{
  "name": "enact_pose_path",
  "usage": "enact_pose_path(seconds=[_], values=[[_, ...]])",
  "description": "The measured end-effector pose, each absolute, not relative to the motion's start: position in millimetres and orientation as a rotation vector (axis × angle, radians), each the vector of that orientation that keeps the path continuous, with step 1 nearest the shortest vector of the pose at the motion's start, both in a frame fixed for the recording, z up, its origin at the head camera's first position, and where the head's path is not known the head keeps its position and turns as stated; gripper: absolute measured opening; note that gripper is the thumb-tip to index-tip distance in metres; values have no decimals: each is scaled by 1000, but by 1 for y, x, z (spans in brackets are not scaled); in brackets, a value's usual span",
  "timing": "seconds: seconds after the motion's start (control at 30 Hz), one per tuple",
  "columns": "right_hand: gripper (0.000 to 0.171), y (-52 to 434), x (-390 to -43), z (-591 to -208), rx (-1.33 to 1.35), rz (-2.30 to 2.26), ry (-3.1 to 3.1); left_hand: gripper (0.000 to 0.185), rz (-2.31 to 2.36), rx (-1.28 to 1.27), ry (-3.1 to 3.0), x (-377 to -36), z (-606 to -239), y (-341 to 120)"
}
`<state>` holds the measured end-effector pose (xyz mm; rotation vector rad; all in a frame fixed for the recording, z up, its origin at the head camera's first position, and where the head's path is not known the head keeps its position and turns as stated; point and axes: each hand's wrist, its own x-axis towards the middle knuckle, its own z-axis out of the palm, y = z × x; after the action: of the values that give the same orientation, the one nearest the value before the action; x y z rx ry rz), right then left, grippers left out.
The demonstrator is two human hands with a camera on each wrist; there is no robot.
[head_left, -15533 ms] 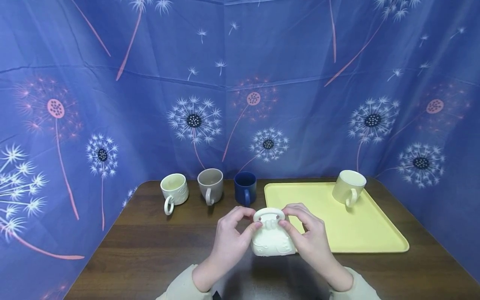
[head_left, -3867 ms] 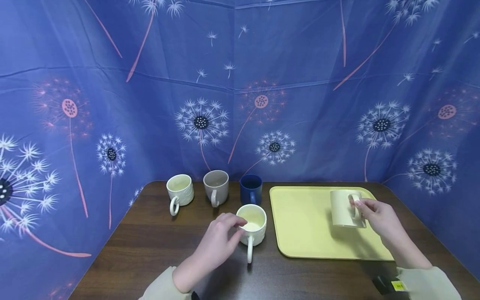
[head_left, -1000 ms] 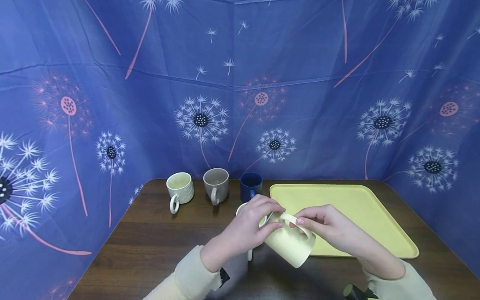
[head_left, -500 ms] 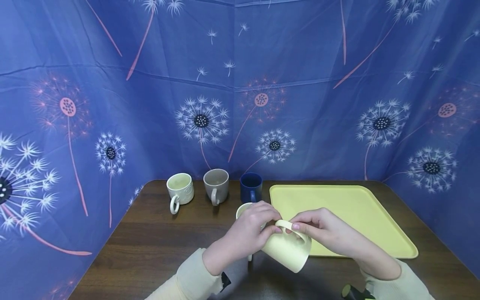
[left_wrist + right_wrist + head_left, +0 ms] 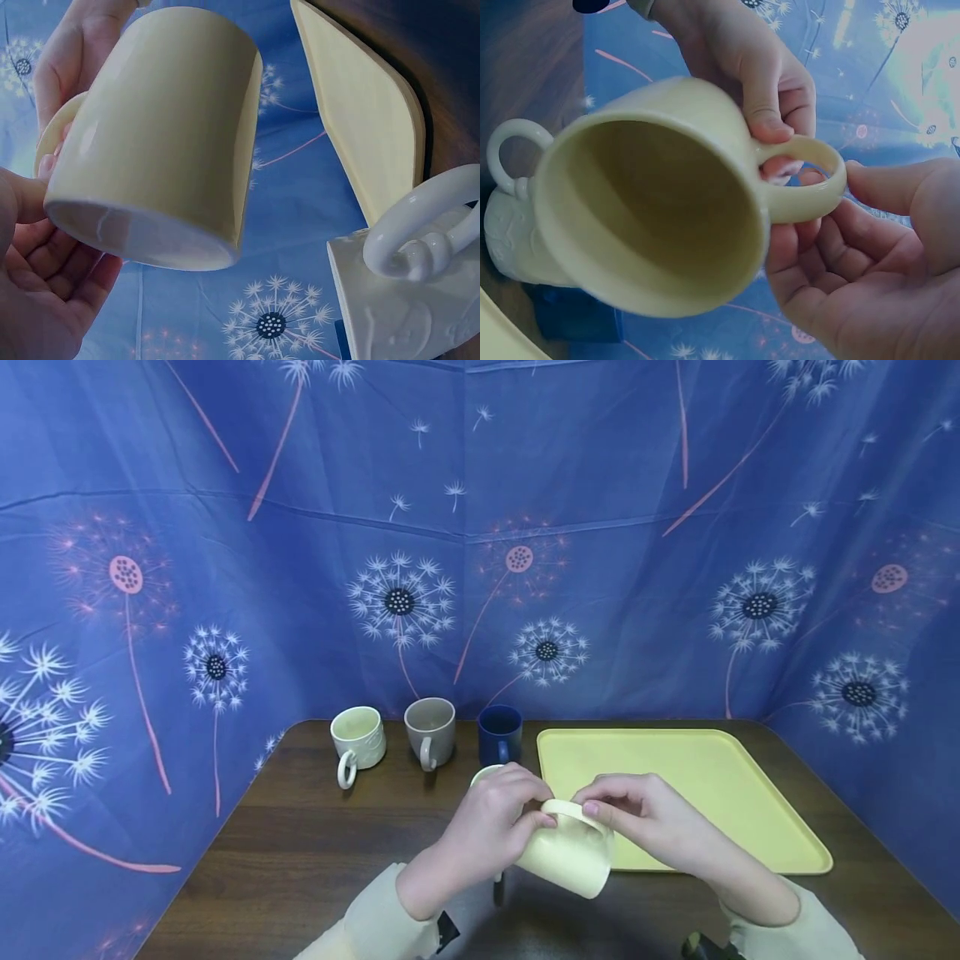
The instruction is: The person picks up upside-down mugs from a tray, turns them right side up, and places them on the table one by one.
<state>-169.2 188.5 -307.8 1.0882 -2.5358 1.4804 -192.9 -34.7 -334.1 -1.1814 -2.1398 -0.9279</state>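
Observation:
Both hands hold a pale yellow mug (image 5: 566, 858) tilted above the front of the table. My left hand (image 5: 483, 818) grips its end beside the handle, the thumb on the wall near the handle's root. With thumb and fingers, my right hand (image 5: 652, 818) pinches the outer curve of the handle (image 5: 810, 199). The mug's mouth faces the camera in the right wrist view, showing a plain inside (image 5: 660, 217). Just behind the left hand stands a white embossed mug (image 5: 412, 300), mostly hidden by that hand in the head view.
A yellow tray (image 5: 720, 793) lies at the right of the brown table (image 5: 300, 868). Along the back edge stand a white embossed mug (image 5: 369, 750), a grey mug (image 5: 437, 742) and a dark blue mug (image 5: 492, 739). A blue dandelion-print cloth (image 5: 630, 602) hangs behind.
Earlier both hands held a white embossed mug, which now stands on the table. The pale yellow mug has left the tray, come leftward in the right hand, and the left hand has joined.

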Motion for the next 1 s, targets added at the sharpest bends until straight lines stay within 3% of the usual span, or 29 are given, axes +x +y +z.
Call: enact_pose_path(seconds=[0.33,0.73,1.0], values=[[22,190,-165,-314,909,1386,-2362,13,-1137,-1090,-2111,-189,-332,-41],[45,187,-169,-332,967,1023,-2069,13,-1180,-1025,-1993,-187,-338,-46],[49,180,-172,-344,951,1071,-2009,15,-1114,-1050,-1854,-188,-341,-46]])
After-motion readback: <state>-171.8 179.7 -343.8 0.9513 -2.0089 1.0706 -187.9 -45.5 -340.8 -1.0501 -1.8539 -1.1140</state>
